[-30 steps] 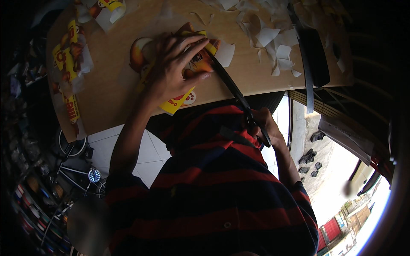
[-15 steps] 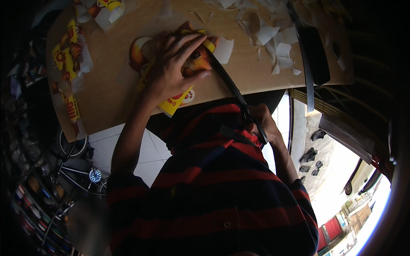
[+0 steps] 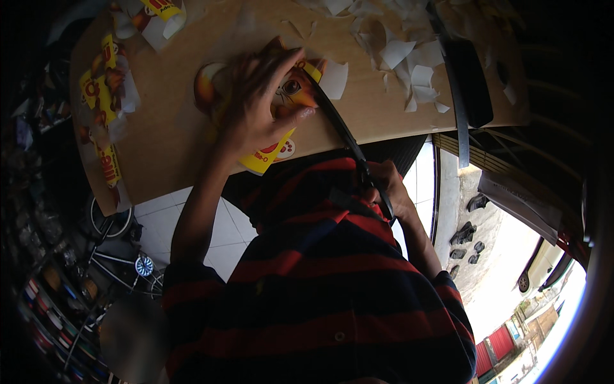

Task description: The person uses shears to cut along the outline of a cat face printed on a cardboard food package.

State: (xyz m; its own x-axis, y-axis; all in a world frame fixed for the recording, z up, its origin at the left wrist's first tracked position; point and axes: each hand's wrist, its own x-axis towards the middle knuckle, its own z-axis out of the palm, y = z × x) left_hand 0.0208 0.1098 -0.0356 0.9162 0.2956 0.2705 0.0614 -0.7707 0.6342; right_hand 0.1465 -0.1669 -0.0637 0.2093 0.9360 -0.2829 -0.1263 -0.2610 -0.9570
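Note:
A printed paper cutout (image 3: pixel 295 95) in orange, yellow and white, with a cartoon animal's eye on it, lies near the table's front edge. Across it rests my left hand (image 3: pixel 254 105), thumb and forefinger stretched wide apart; its other fingers are partly hidden. A yellow lower part of the print reaches the table edge below my palm. In my right hand (image 3: pixel 388 182), close to my shirt, are long black scissors (image 3: pixel 342 127). Their blades point up and left, with the tips at the cutout between my left thumb and forefinger.
White paper scraps (image 3: pixel 409 67) are scattered at the back right of the brown table (image 3: pixel 166 147). Beside them lies a long black object (image 3: pixel 469 83). More yellow printed pieces (image 3: pixel 102 93) are along the left edge. A bicycle (image 3: pixel 118 256) stands below left.
My left hand has tilted slightly, and its forefinger has shifted a little left, showing more of the printed eye. The scissor handles and right hand have moved slightly left.

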